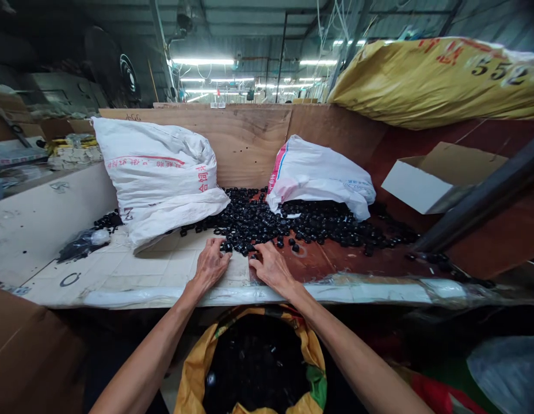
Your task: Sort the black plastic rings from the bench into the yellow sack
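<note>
Small black plastic parts [245, 221] lie in a loose pile on the worktable, at its thickest in the middle. At the pile's near edge, my left hand [212, 263] has its fingers curled, with black parts between thumb and fingertips. Close on its right, my right hand [270, 265] is bent over the edge of the pile and has a small black part at its thumb and forefinger. The exact shape of these parts is too small to tell. Below my forearms an open yellow sack [191, 368] holds many more black parts.
Two white woven sacks [163, 172] [323, 172] lie on the pile against a wooden back board [250, 138]. At right are an open carton [418, 187], a dark metal bar [487, 195] and a big yellow sack [435, 80]. White wrap covers the table's front edge [163, 296].
</note>
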Demonstrator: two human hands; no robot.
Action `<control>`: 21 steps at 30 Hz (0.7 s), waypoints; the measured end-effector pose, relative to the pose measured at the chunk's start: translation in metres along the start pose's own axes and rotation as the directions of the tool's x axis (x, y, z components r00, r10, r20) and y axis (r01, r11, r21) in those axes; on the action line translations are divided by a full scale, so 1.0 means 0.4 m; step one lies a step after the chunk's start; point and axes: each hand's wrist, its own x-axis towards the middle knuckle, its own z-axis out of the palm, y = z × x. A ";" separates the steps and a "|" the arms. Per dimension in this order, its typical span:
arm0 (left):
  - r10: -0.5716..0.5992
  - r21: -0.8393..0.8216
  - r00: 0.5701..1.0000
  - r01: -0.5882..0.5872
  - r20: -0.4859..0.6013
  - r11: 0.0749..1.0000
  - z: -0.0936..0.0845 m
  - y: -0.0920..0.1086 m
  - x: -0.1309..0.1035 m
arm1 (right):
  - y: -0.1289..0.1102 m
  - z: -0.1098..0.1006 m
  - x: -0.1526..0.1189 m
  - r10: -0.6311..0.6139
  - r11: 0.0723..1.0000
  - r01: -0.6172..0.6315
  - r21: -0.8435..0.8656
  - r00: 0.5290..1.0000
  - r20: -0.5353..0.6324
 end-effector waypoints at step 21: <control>-0.181 -0.053 0.983 0.182 0.023 0.982 0.021 0.001 -0.055 | 0.021 0.020 -0.015 -0.071 0.975 0.058 0.213 0.996 0.055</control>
